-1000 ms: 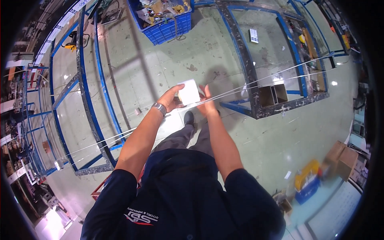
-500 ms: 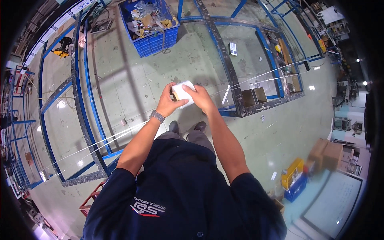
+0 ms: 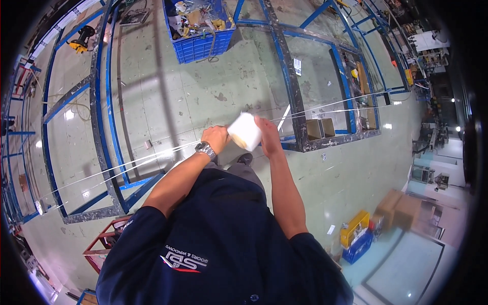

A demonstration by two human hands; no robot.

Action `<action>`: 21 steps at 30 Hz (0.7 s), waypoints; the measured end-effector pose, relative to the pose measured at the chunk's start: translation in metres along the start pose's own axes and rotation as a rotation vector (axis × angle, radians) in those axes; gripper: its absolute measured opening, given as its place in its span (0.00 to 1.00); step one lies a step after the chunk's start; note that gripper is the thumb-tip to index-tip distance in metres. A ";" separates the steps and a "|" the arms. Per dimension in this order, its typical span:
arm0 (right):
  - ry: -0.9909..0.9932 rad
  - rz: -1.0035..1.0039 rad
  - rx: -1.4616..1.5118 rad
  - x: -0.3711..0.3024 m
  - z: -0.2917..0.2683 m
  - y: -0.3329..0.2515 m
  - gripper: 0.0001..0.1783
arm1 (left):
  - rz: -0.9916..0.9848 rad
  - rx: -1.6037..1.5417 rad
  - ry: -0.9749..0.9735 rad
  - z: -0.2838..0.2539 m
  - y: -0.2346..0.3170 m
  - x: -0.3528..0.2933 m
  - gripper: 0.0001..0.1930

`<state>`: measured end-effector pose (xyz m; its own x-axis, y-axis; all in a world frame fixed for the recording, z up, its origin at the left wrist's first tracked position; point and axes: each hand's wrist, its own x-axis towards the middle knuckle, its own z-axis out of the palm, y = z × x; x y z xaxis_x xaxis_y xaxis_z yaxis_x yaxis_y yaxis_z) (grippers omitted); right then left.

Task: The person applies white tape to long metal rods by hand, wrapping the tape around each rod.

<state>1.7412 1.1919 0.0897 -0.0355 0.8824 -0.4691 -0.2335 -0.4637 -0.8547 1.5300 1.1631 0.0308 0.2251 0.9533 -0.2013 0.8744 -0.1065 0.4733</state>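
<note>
A white roll-like block (image 3: 245,131) is gripped between my two hands at chest height above the floor. My left hand (image 3: 216,139), with a metal wristwatch (image 3: 206,150) on the wrist, closes on its left side. My right hand (image 3: 266,134) grips its right side. Two thin white lines (image 3: 117,168) stretch away from the block to the left, and also to the right toward the metal frames. My shoe tips (image 3: 245,158) show just below the block.
Blue and grey metal frames (image 3: 104,127) lie flat on the green floor at left and at right (image 3: 305,101). A blue crate (image 3: 201,28) of scrap stands at the top. A yellow and blue box (image 3: 356,235) and cardboard boxes (image 3: 399,208) sit lower right.
The view has tilted, so the frames and crate have slid across the picture. Both hands stay on the white block, which has turned so its end face shows.
</note>
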 end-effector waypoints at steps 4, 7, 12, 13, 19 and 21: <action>-0.126 0.003 -0.238 -0.022 -0.012 0.014 0.11 | 0.026 -0.037 0.002 -0.006 0.009 -0.007 0.15; 0.054 -0.180 -0.492 -0.010 -0.014 0.048 0.08 | 0.029 -0.035 -0.001 -0.001 0.011 -0.010 0.16; 0.302 -0.137 0.432 0.026 -0.029 0.101 0.11 | 0.033 -0.007 -0.009 -0.004 0.015 -0.003 0.17; 0.366 -0.067 0.446 0.029 -0.030 0.104 0.12 | 0.038 -0.016 -0.001 -0.004 0.016 -0.004 0.16; -0.006 0.080 0.405 0.020 -0.060 0.139 0.26 | 0.050 -0.005 -0.003 -0.002 0.027 0.002 0.15; -0.178 0.330 0.493 0.001 -0.047 0.133 0.33 | 0.008 0.010 0.011 0.005 0.015 0.002 0.16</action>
<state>1.7558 1.1275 -0.0347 -0.3341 0.7182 -0.6104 -0.6022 -0.6609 -0.4479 1.5461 1.1625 0.0335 0.2277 0.9554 -0.1883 0.8768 -0.1170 0.4665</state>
